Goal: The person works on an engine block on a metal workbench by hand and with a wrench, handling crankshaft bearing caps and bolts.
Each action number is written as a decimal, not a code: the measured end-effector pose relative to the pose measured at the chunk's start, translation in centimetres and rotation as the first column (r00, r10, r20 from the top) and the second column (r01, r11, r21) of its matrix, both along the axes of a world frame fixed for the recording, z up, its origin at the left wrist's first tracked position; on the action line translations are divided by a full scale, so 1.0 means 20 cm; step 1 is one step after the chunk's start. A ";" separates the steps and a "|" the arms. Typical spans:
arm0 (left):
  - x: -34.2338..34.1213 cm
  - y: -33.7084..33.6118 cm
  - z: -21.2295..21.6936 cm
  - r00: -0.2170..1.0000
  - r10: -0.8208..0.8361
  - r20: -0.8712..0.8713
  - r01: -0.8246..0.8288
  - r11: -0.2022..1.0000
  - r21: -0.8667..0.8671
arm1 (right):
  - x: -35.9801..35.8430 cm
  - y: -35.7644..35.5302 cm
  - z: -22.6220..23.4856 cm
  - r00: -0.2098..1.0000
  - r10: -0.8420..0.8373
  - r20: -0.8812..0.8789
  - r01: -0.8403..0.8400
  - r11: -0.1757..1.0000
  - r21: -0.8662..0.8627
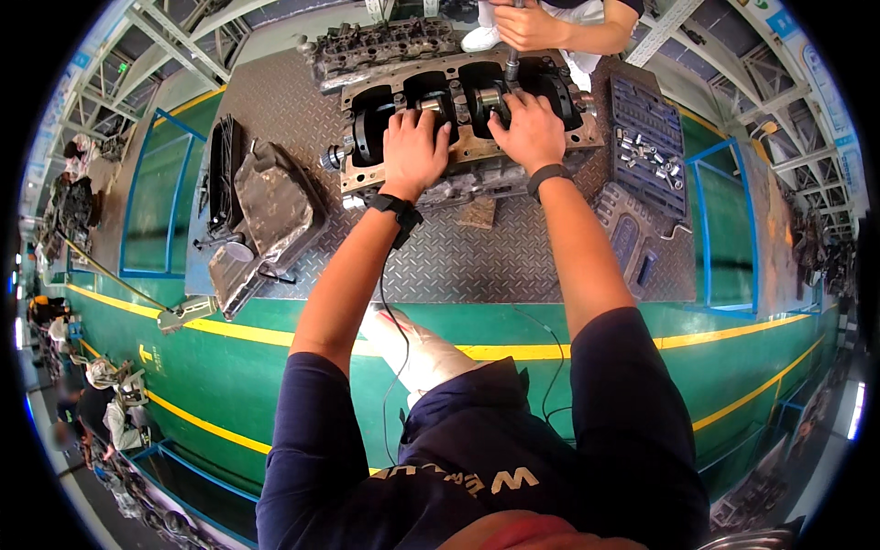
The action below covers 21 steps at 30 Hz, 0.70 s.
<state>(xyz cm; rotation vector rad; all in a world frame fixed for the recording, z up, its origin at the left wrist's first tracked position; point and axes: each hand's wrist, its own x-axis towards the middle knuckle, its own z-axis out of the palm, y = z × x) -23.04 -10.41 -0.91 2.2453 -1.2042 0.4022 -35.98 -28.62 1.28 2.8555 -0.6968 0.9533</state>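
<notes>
An engine block (476, 147) lies on the metal-topped table with its crankshaft (492, 97) exposed between the bearing caps. My left hand (414, 156) rests on the block's near edge, fingers stretched over the crankshaft opening and thumb apart. Farther right, my right hand (533, 134) lies on the same edge, its fingers spread beside a bearing cap. Neither hand appears to hold anything, though the fingertips are partly lost against the dark opening. Across the table, a co-worker's hand (529, 27) grips a long socket wrench (512, 62) standing upright on the block near my right fingertips.
Behind the block sits a cylinder head (385, 44). A dirty oil pan (275, 203) and a black tray of parts (223, 172) lie left on the table (431, 266). At right are a blue socket case (647, 115), loose sockets (649, 158) and a grey tool holder (627, 229).
</notes>
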 end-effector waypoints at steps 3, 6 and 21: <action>-0.04 -0.01 -0.07 0.999 0.049 0.023 -0.047 0.997 -0.068 | 0.00 0.00 -0.01 1.000 0.001 0.006 -0.001 1.000 -0.007; -0.04 -0.03 -0.05 0.999 0.039 0.038 -0.034 0.991 -0.127 | -0.01 0.00 -0.01 1.000 0.005 0.020 -0.005 1.000 0.001; -0.02 -0.07 -0.11 0.982 0.110 0.151 -0.096 0.991 -0.096 | -0.10 -0.09 0.14 0.981 0.156 0.113 -0.180 0.954 0.241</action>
